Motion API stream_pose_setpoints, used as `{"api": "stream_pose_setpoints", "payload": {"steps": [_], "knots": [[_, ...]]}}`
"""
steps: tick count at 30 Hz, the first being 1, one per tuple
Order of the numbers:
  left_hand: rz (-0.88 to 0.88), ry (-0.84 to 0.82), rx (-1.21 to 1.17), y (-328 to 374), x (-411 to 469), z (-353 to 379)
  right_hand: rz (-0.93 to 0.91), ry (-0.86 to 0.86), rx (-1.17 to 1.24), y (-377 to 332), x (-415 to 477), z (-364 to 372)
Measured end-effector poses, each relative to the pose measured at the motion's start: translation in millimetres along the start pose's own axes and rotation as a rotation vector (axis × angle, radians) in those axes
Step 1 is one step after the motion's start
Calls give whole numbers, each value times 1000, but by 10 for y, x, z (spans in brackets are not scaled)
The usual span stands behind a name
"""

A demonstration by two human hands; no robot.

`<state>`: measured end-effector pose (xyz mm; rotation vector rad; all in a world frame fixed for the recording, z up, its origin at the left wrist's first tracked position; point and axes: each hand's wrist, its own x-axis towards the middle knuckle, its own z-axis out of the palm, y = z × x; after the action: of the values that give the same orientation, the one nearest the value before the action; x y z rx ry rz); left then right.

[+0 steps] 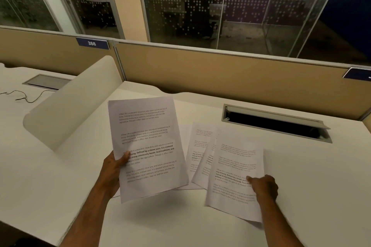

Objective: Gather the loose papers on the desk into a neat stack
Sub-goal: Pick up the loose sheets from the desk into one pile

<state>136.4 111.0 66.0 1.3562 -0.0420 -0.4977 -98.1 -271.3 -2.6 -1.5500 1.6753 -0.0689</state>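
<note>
My left hand (114, 168) grips a printed sheet (146, 146) by its left edge and holds it raised above the white desk (164, 224). At the right, my right hand (264, 186) pinches the right edge of a second printed sheet (234, 168), whose near end is lifted off the desk. Fanned beneath and between these lie several more printed sheets (197, 146), overlapping and askew. Part of another sheet shows under the raised one.
An open cable hatch (277, 124) with a raised metal lid is sunk into the desk behind the papers. A curved white divider (76, 102) stands at the left, a tan partition (220, 72) runs along the back. A black cable (26, 97) lies on the neighbouring desk.
</note>
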Motion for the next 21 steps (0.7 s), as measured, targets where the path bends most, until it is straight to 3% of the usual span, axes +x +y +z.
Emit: {"api": "stream_pose_setpoints", "payload": {"steps": [7, 13, 21], "knots": [[3, -10, -3, 66, 55, 76, -120, 64, 173, -195, 91, -14], [13, -9, -1, 118, 88, 80, -37, 89, -199, -310, 18, 293], [-4, -12, -29, 125, 91, 18, 43, -55, 182, -332, 183, 271]]}}
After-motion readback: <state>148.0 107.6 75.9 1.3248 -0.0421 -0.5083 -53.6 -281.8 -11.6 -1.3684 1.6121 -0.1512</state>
